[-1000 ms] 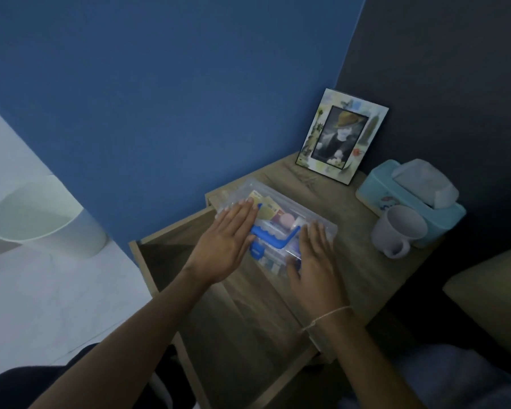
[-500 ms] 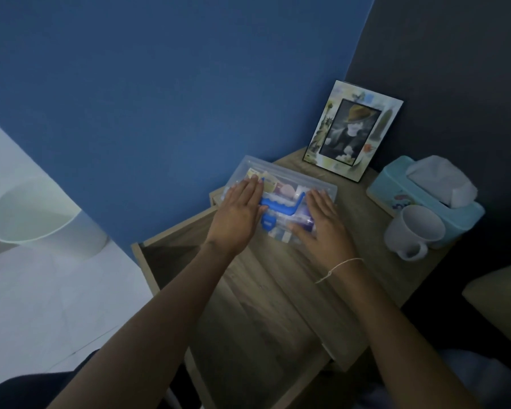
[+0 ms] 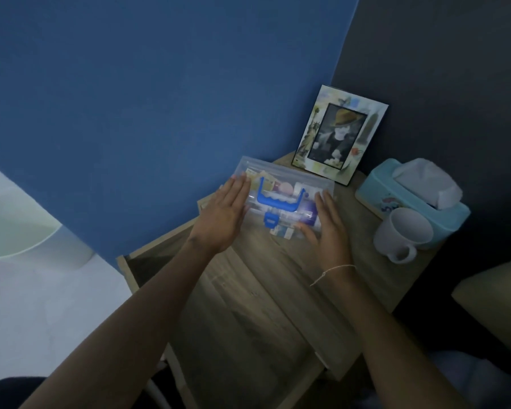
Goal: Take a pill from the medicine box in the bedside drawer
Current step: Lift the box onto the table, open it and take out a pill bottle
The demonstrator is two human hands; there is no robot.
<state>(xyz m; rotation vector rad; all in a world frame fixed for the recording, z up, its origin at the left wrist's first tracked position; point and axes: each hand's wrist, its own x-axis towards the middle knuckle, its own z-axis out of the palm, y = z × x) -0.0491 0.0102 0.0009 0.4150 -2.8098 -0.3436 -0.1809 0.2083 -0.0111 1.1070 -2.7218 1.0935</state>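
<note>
My 2 hands flank the medicine box (image 3: 281,202), which sits on the nightstand (image 3: 363,267) above the open drawer (image 3: 248,320). Left hand (image 3: 222,214) lies flat, fingers together, against its left end; right hand (image 3: 328,228) presses its right end, fingers spread a little. Box is out, lid shut, blue latch (image 3: 270,221) fastened. Opening it and picking 1 pill remain.
</note>
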